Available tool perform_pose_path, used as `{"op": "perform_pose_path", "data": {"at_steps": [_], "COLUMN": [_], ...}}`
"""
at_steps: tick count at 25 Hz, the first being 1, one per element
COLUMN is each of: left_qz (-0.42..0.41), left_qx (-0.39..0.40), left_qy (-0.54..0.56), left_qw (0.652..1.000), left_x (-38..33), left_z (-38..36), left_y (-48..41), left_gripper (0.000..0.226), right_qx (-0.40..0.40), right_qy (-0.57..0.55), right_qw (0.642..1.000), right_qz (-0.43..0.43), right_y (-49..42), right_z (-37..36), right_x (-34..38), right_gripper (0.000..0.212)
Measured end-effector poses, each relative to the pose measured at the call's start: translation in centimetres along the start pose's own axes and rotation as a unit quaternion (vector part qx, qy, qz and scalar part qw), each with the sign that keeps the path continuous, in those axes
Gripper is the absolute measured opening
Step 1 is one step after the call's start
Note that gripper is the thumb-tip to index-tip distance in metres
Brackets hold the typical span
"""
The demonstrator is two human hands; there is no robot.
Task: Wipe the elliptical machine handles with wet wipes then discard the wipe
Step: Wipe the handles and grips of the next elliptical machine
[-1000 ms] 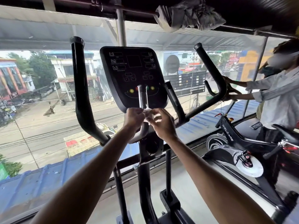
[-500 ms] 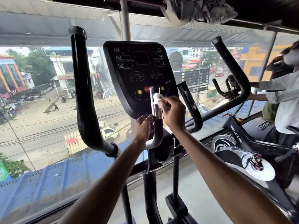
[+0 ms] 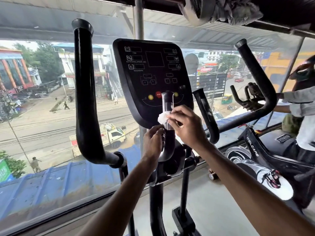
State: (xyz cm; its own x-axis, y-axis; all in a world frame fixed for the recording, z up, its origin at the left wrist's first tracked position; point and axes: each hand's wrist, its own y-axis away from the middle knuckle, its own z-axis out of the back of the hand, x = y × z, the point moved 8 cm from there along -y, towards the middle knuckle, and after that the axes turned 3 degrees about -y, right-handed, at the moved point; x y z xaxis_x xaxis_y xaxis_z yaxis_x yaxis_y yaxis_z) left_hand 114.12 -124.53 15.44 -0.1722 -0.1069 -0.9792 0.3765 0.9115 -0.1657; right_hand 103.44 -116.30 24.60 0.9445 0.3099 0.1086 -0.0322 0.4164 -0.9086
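A black elliptical machine fills the head view, its console facing me. My right hand pinches a crumpled white wet wipe against the left inner fixed handle, at its silver sensor strip. My left hand curls round the same handle lower down, near its bend. The right inner handle stands beside it, untouched. The long left swing handle and the long right swing handle rise on either side.
A glass window wall stands right behind the machine, with a street far below. At the right a person in a pale shirt holds the bars of a black spin bike. Grey floor lies beside the machine's base.
My right hand with the wipe rose to the top of the inner handle, then slid back down to its middle. My left hand has kept its hold lower down.
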Motion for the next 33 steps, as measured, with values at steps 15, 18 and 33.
{"op": "perform_pose_path", "data": {"at_steps": [15, 18, 33], "left_qz": [0.006, -0.005, 0.0], "left_qx": [-0.043, -0.042, -0.035], "left_qy": [0.019, 0.017, -0.008], "left_qw": [0.999, 0.999, 0.999], "left_x": [0.6, 0.2, 1.8], "left_z": [-0.3, -0.4, 0.4], "left_y": [0.2, 0.4, 2.4], "left_gripper": [0.046, 0.057, 0.043], "right_qx": [0.062, 0.106, 0.33], "right_qy": [0.083, 0.093, 0.143], "right_qw": [0.99, 0.982, 0.914], "right_qz": [0.099, 0.123, 0.185], "right_y": [-7.7, -8.5, -2.7], "right_z": [-0.3, -1.0, -3.4], "right_x": [-0.7, 0.1, 3.5], "right_gripper": [0.005, 0.007, 0.015]}}
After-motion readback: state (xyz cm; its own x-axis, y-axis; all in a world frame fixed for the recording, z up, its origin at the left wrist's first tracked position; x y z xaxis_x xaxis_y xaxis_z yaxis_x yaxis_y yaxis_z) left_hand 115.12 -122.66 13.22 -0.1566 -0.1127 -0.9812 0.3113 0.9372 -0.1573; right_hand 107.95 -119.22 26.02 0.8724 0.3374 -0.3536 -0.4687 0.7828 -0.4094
